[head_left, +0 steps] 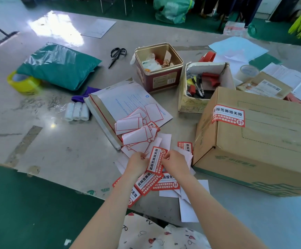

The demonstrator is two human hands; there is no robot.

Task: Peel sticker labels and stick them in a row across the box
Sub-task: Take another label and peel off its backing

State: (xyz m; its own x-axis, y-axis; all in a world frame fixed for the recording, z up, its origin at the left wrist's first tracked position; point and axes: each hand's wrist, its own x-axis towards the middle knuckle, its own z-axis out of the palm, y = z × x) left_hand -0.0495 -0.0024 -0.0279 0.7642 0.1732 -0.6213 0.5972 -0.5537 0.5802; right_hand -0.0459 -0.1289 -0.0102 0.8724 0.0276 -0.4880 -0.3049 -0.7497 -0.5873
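A big cardboard box [264, 146] lies at the right of the table, with one red-and-white sticker label [228, 115] stuck near its top left edge. Both hands hold another red sticker label [156, 161] just above the table, left of the box. My left hand [137, 163] pinches its left edge and my right hand [175, 162] pinches its upper right corner. Several unpeeled labels [149, 182] lie under my wrists, and one more label [185, 146] lies beside the box. A heap of peeled backing papers [137, 130] sits just beyond my hands.
Behind the heap lies a white mailer envelope [128, 103], an open tin [158, 67] and a small open carton of tools [203, 85]. Scissors [116, 56], a green poly bag [58, 65], yellow tape [23, 83] and small white rolls [77, 111] sit to the left. Papers cover the far right.
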